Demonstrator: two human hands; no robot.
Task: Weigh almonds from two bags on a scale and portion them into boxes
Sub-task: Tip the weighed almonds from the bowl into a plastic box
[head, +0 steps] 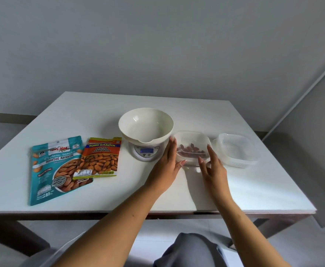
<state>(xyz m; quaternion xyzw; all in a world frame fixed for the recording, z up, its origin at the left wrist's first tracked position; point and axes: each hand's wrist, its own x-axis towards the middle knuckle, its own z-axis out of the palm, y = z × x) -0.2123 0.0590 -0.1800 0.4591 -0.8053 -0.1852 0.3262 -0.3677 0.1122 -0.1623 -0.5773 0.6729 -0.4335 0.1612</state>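
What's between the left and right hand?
The clear box with a few almonds in it, flanked by the left hand and right hand, fingers straight. Shows in the head view.

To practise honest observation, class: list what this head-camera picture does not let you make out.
Head view: scale display, digits too small and blurred.
Head view: almonds in near box, some hidden by frosted wall and right hand.
Head view: teal bag, small print blurred.
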